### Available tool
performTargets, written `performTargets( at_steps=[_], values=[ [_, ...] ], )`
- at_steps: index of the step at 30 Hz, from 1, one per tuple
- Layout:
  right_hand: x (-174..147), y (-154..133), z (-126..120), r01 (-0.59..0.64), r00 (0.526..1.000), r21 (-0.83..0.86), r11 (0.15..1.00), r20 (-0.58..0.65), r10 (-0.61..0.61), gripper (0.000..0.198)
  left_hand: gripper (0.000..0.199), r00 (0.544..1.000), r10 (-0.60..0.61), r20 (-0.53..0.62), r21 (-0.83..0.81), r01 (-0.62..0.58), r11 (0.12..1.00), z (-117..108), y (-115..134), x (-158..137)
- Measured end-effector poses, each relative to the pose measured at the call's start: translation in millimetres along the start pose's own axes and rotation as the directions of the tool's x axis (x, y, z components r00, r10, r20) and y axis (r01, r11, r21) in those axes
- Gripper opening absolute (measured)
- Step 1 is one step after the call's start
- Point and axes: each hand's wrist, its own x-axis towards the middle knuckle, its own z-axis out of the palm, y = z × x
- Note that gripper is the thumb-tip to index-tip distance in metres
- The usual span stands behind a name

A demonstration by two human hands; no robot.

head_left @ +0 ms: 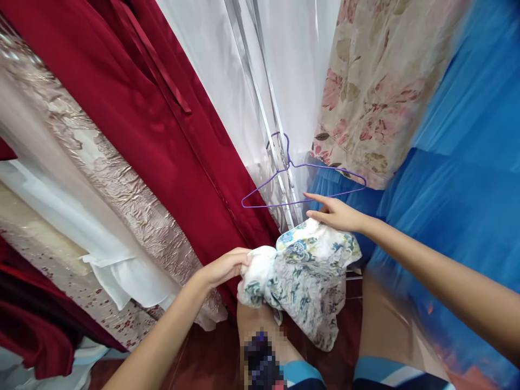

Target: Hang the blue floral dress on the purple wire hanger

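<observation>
A small floral garment (pixel 300 281), white with blue, yellow and green print and crinkled cloth, hangs bunched above my knees. My left hand (pixel 231 265) is closed on its white left end, fingers partly covered by the cloth. At the upper right edge of the garment is my right hand (pixel 335 213), index finger stretched out and thumb apart from it. Its other fingers are mostly hidden. The index fingertip lies at the bottom bar of a purple hanger (pixel 264 206); whether they touch I cannot tell. The hanger's hook overlaps pale upright strips (pixel 260 108).
Long dresses hang close around me: a dark red one (pixel 162 135), a white one (pixel 203 43), a pink floral one (pixel 365 108) and a blue tulle one (pixel 467 162). Textured pale gowns (pixel 81 135) crowd the left. Below lies a dark red tiled floor (pixel 203 352).
</observation>
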Motion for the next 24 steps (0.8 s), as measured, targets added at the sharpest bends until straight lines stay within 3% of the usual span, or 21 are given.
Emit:
performTargets(
  at_steps=[3, 6, 10, 13, 16, 19, 22, 24],
  values=[
    [6.3, 18.1, -4.2, -0.038, 0.999, -0.062, 0.997, -0.040, 0.036, 0.070, 0.033, 0.997, -0.057, 0.051, 0.000, 0.057, 0.998, 0.3, -5.0, -6.7],
    [3.8, 30.4, -6.9, -0.048, 0.998, -0.087, 0.995, -0.046, 0.045, 0.070, 0.017, 0.999, -0.037, 0.030, 0.382, 0.023, 0.924, -0.3, -6.7, -9.8],
    [-3.0, 29.7, -6.4, -0.056, 0.998, -0.124, 0.991, -0.001, 0.056, 0.069, 0.024, 0.975, 0.190, -0.115, 0.809, -0.018, 0.588, -26.7, -0.9, 2.0],
    [-4.5, 21.9, -2.6, -0.062, 0.998, -0.143, 0.988, 0.023, 0.066, 0.068, 0.028, 0.923, 0.346, -0.166, 0.933, 0.034, 0.358, -61.8, 15.6, 20.8],
    [-4.7, 12.6, 0.5, -0.053, 0.998, -0.184, 0.982, 0.030, 0.060, 0.067, 0.034, 0.875, 0.439, -0.204, 0.969, 0.115, 0.221, -89.5, 44.8, 40.8],
    [-6.8, 5.1, 0.1, -0.042, 0.999, -0.259, 0.965, 0.001, 0.044, 0.062, 0.035, 0.817, 0.542, -0.196, 0.969, 0.076, 0.236, -92.9, 79.1, 57.1],
    [-11.9, 2.2, -0.5, -0.008, 0.999, -0.241, 0.971, 0.030, 0.015, 0.063, 0.032, 0.764, 0.629, -0.141, 0.914, -0.145, 0.380, -72.1, 105.7, 70.1],
    [-16.7, 2.5, 0.7, 0.006, 0.997, -0.193, 0.981, 0.073, 0.009, 0.070, 0.027, 0.732, 0.674, -0.105, 0.859, -0.275, 0.432, -53.3, 114.2, 78.6]
  ],
)
